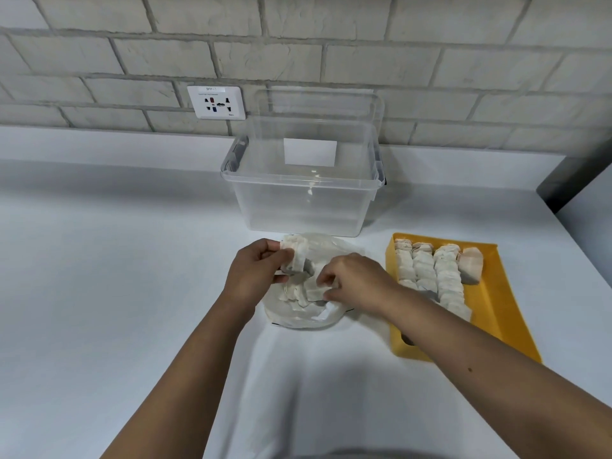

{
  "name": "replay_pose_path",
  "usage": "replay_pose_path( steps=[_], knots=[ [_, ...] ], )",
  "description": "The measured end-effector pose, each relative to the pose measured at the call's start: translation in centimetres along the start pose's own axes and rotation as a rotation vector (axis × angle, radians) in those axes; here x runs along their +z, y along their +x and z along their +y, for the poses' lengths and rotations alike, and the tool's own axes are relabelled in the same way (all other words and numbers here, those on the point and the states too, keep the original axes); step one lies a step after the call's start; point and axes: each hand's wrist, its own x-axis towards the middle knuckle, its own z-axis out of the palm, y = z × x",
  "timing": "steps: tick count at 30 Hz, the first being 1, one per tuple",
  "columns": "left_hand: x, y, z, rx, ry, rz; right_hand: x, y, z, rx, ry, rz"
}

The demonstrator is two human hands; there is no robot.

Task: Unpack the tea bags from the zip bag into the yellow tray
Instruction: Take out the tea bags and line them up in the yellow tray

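Observation:
The clear zip bag [326, 250] lies flat on the white counter, with loose white tea bags [294, 294] on it. My left hand [255, 268] holds a small stack of tea bags [296, 255] lifted above the zip bag's far left part. My right hand [356, 281] pinches another tea bag [313, 293] in the pile, just left of the yellow tray [493, 313]. Inside the tray, several tea bags [427, 270] stand packed in three rows, plus one more [472, 265] at the far right. My right forearm crosses the tray's near left corner.
An open clear plastic storage box [303, 200] stands right behind the zip bag, its lid [319, 101] leaning on the brick wall. A wall socket [217, 102] sits to the left of it. The counter's right edge [569, 233] runs close behind the tray.

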Motion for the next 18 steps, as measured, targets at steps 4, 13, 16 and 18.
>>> replay_pose_path(
  steps=[4, 13, 16, 18],
  knots=[
    [0.3, 0.0, -0.2, -0.012, 0.001, 0.012, 1.9, 0.4, -0.6, 0.026, -0.110, 0.078],
    [0.2, -0.1, 0.0, -0.005, 0.005, 0.005, 2.2, 0.6, -0.4, 0.070, 0.025, 0.179],
    [0.1, -0.1, -0.1, -0.003, -0.006, 0.011, 1.6, 0.0, 0.6, 0.089, 0.340, 0.196],
    [0.1, -0.1, -0.2, -0.002, -0.009, 0.015, 1.0, -0.4, 1.0, 0.099, 0.488, 0.204]
  ],
)
